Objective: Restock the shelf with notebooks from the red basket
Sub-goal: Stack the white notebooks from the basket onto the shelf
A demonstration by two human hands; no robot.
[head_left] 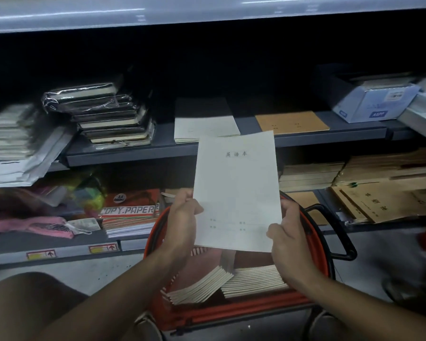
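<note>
1. A white notebook [236, 190] is held upright at centre frame, cover facing the camera, printed characters near its top.
2. Left hand [182, 215] grips the notebook's lower left edge; its fingers are curled, thumb on the cover.
3. Right hand [287, 232] grips the lower right corner; its fingers are curled, thumb pressed on the cover's edge.
4. The red basket [231, 313] sits on the floor at lower centre, directly below the notebook, black handle [335, 232] swung to the right.
5. Inside the basket lie two slanted stacks of notebooks [226, 284], spines up, side by side and touching.
6. The shelf [158, 148] at mid frame carries a low white pile [204, 126] just behind the held notebook's top edge, and a brown notebook [292, 122] to its right.
7. Left of the pile: a stack of dark, wrapped books [108, 114].
8. Lower left: a red "COPY PAPER" pack [130, 207] on the shelf below.
</note>
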